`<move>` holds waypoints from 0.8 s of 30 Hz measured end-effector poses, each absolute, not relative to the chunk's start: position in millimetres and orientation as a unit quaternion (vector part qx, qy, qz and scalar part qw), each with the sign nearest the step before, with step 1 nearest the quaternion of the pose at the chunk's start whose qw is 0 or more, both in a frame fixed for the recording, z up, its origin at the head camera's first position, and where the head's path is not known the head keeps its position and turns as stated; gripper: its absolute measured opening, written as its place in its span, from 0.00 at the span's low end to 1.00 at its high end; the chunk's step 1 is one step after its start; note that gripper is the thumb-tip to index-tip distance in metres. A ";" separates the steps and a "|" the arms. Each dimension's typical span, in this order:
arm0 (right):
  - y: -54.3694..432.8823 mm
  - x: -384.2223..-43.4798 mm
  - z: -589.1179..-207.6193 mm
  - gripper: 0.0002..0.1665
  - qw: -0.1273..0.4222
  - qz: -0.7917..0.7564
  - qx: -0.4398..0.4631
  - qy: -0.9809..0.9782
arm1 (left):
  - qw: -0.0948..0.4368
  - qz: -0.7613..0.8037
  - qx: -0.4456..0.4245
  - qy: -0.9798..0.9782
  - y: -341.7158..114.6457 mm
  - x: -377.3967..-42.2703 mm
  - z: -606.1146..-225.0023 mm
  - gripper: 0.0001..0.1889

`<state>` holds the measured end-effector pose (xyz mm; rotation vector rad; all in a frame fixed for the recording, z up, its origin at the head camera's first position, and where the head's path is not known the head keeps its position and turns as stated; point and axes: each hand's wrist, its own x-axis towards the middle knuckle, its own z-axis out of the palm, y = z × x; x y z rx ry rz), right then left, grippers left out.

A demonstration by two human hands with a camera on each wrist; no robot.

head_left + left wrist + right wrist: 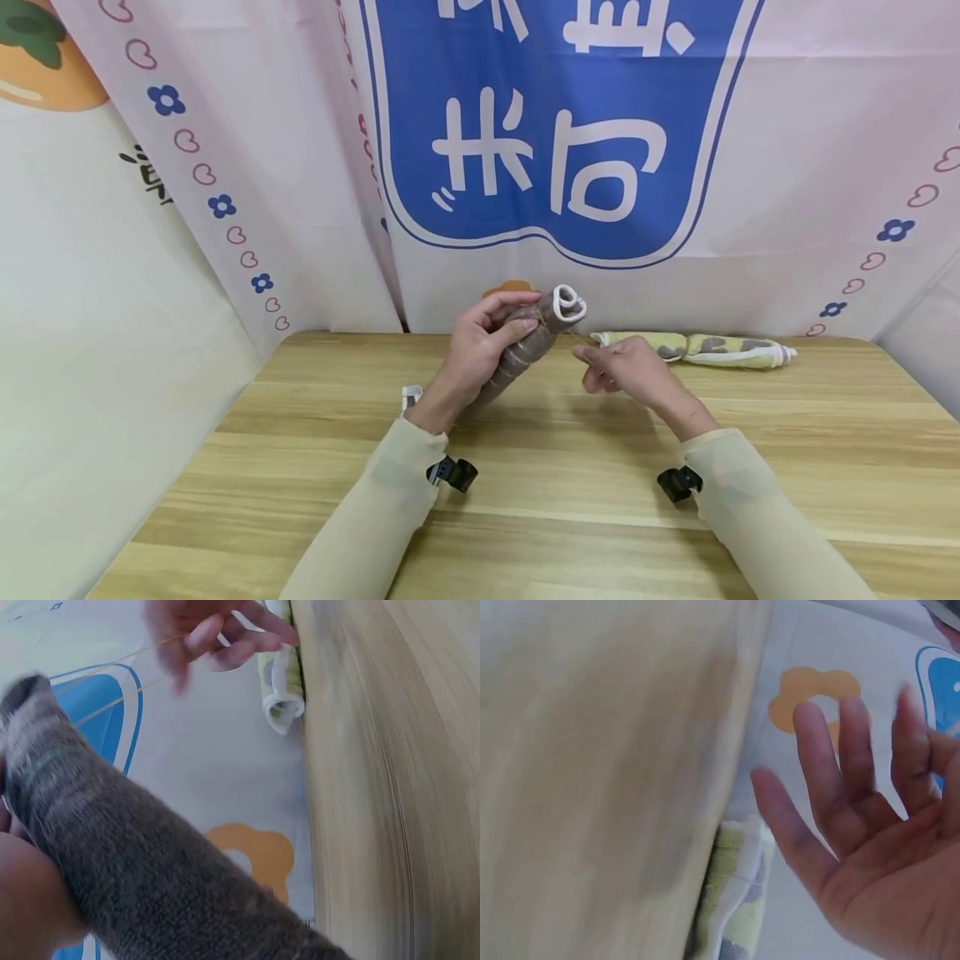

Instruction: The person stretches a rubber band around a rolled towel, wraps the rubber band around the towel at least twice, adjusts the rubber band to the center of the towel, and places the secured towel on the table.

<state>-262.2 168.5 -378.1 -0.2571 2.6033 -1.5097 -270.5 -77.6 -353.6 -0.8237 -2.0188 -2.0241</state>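
My left hand (480,342) grips a rolled brown towel (527,348) near its upper end, with the thumb across it. The roll is tilted, its white-edged spiral end pointing up and to the right. Thin bands circle it at several places. In the left wrist view, a thin yellowish rubber band (120,700) stretches in two strands from the roll's end to my right hand (633,371). The right thumb and forefinger pinch that band in the head view, to the right of the roll, while the other fingers are partly bent.
A yellow-and-grey rolled towel (735,352), narrowed at its middle, lies along the back edge of the wooden table (570,517). A small white-edged grey piece (411,397) shows behind the left forearm. A printed curtain (300,125) hangs right behind the table.
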 end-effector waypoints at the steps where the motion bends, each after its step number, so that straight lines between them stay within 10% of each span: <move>1: 170.1 -262.4 -377.5 0.30 0.061 -0.498 -0.101 0.859 | 0.095 -0.680 -0.261 -0.678 -77.3 -271.2 -353.7 0.16; 10: 172.2 -261.6 -374.1 0.04 -0.006 -0.447 -0.279 0.850 | 0.146 -0.673 -0.209 -0.694 -76.4 -275.6 -356.6 0.15; 18: 160.5 -254.0 -370.5 0.23 -0.037 -0.435 -0.339 0.833 | 0.158 -0.665 -0.211 -0.699 -74.9 -276.5 -357.5 0.16; 24: 156.1 -252.1 -370.0 0.10 -0.056 -0.488 -0.369 0.789 | 0.162 -0.639 -0.191 -0.727 -77.1 -276.4 -359.4 0.16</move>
